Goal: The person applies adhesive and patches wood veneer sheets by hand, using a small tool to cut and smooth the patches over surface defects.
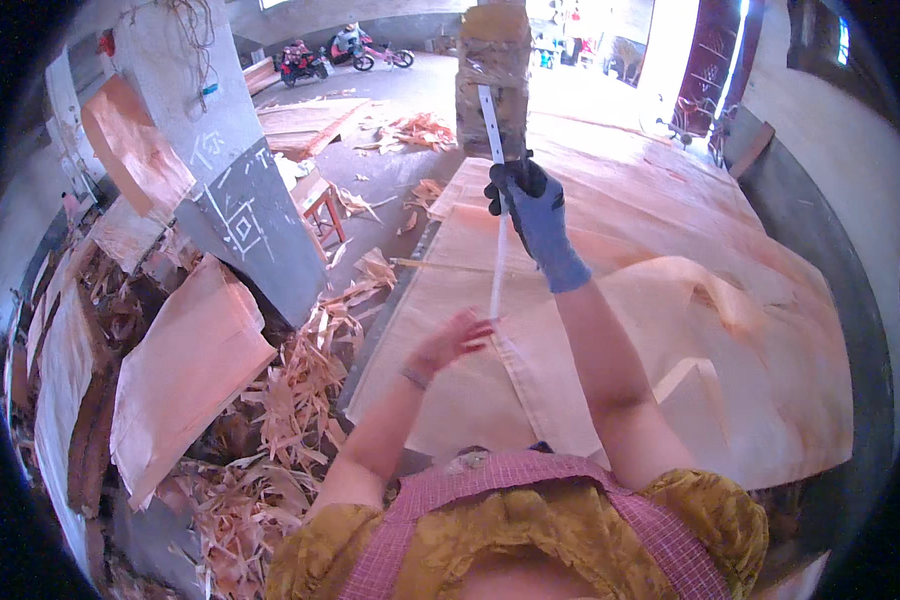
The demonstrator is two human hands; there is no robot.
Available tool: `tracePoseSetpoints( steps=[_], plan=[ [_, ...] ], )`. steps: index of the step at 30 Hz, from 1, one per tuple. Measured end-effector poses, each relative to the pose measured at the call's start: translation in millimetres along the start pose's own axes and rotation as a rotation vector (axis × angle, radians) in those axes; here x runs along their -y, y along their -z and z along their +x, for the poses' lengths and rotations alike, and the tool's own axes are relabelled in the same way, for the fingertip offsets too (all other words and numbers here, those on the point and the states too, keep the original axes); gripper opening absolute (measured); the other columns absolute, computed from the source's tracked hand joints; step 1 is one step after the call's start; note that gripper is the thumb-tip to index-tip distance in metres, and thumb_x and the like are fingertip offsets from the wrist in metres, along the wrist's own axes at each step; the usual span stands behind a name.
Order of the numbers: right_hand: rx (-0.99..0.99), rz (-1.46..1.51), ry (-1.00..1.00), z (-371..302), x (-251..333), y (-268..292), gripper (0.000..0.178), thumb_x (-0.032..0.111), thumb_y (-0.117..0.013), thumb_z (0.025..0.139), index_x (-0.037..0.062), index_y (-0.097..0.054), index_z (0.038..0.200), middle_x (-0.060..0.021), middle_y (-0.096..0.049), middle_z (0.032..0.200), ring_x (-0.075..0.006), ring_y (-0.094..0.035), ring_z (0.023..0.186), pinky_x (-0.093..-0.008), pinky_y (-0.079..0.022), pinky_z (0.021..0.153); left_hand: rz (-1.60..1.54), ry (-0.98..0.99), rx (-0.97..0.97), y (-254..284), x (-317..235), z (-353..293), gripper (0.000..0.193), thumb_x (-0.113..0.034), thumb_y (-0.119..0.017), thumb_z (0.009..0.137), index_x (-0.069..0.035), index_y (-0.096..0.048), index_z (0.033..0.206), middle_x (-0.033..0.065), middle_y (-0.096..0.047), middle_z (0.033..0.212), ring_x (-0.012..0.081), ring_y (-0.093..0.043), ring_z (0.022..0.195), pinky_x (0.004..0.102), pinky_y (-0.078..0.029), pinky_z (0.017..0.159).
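My right hand, in a blue-grey glove with dark fingers, is raised ahead of me and closed around a narrow white tape strip. The strip's upper end, with small dark spots, lies against a brown block-like post; its lower part hangs toward the wood sheets. My bare left hand is lower and to the left, palm partly turned up. Its fingers are a little apart beside the strip's lower end; whether they touch it is unclear. Beneath both hands spreads a stack of thin, pinkish veneer sheets, rippled toward the right.
Wood shavings litter the floor on the left, near a leaning veneer sheet. A grey-and-white pillar stands there, with a small red stool beyond it. Parked bikes are at the back. A wall runs along the right.
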State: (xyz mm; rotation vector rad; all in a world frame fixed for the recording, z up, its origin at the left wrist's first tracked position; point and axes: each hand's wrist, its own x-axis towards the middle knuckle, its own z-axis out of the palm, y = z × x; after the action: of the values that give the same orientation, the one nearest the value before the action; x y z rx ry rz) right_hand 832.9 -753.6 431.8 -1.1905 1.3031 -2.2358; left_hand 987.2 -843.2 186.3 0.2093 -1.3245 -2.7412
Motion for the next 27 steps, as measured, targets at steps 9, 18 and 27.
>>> tracePoseSetpoints(
  steps=[9, 18, 27],
  plan=[
    [0.09, -0.204, -0.004, -91.2, -1.3, 24.4, 0.011, 0.011, -0.058, 0.094, 0.0006, -0.062, 0.093, -0.0043, -0.066, 0.079, -0.0099, -0.061, 0.065, -0.0243, -0.049, 0.058, 0.654, -0.553, -0.038, -105.4, -136.3, 10.5, 0.053, -0.043, -0.045, 0.1, 0.002, -0.055, 0.126, 0.0165, -0.057, 0.129, 0.0245, -0.053, 0.121, 0.0345, -0.043, 0.1],
    [-0.34, -0.025, 0.05, -193.6, 61.6, 83.9, 0.022, 0.007, -0.07, 0.084, 0.0051, -0.059, 0.103, -0.005, -0.066, 0.077, -0.0121, -0.062, 0.06, -0.0236, -0.047, 0.05, 0.005, -0.291, 0.168, -271.0, -86.1, 33.2, 0.052, -0.044, -0.045, 0.099, -0.003, -0.048, 0.131, 0.014, -0.06, 0.126, 0.0227, -0.059, 0.113, 0.0329, -0.045, 0.095],
    [-0.631, -0.184, -0.198, -360.6, 166.7, 277.3, 0.041, 0.009, -0.072, 0.083, 0.0042, -0.052, 0.119, -0.0029, -0.063, 0.069, -0.0085, -0.056, 0.052, -0.0206, -0.04, 0.044, 0.779, 0.237, 0.599, -416.5, 106.1, 88.2, 0.029, -0.034, -0.066, 0.09, -0.005, -0.065, 0.092, -0.002, -0.061, 0.083, 0.0059, -0.056, 0.083, 0.0237, -0.047, 0.076]
  ],
)
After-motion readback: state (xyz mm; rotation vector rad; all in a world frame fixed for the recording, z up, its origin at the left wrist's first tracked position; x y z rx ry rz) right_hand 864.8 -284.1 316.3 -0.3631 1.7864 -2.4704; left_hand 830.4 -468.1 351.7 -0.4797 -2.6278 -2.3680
